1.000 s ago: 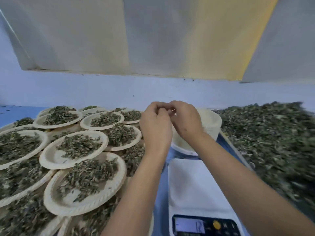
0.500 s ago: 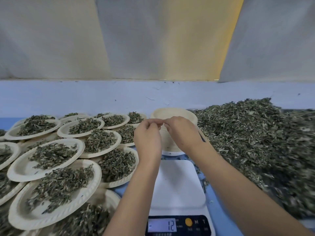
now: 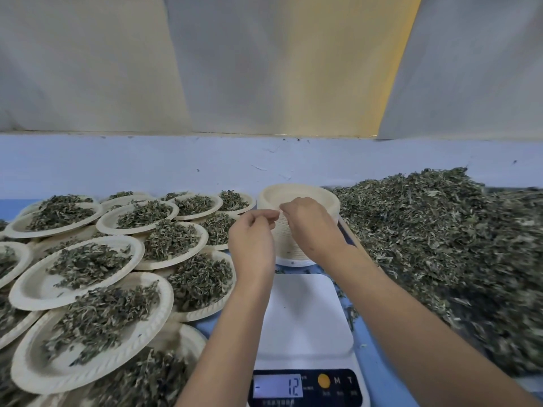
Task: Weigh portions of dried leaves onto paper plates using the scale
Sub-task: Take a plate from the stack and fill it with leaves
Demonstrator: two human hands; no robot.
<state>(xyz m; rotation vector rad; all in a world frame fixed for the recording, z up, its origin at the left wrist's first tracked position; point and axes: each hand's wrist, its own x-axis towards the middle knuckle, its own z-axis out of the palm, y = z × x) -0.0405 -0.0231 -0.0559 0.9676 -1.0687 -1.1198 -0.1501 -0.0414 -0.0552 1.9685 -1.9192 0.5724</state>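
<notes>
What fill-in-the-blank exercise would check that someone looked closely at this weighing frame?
1. The scale has a bare platform and its display reads minus ____.
2. The left hand and the right hand pinch at the rim of the stack of ____ paper plates behind the scale.
3. The loose heap of dried leaves lies to the ____ of the scale.
Missing words: 12; empty; right.

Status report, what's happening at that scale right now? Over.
Left grip, right grip pinching top rim of plate stack. Bare scale platform, display minus 12. Nothing in the way.
</notes>
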